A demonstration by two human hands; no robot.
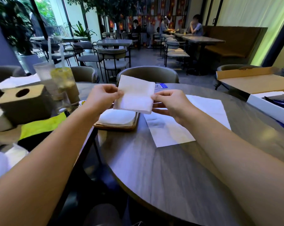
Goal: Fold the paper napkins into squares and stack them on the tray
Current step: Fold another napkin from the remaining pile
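A folded white napkin [134,95] is held in the air above the table, roughly square. My left hand [102,97] pinches its left edge and my right hand [169,103] pinches its right edge. Just below it a small wooden tray [131,125] sits on the round table and carries a stack of folded napkins [116,117]. To the right of the tray an unfolded white napkin [187,118] lies flat on the table, partly under my right hand.
On the left stand a cardboard tissue box [22,103], two tall drinks with straws [63,82] and a yellow-green cloth [41,124]. An open cardboard box [255,82] and a white box [271,105] sit at the right. A chair [147,74] faces me.
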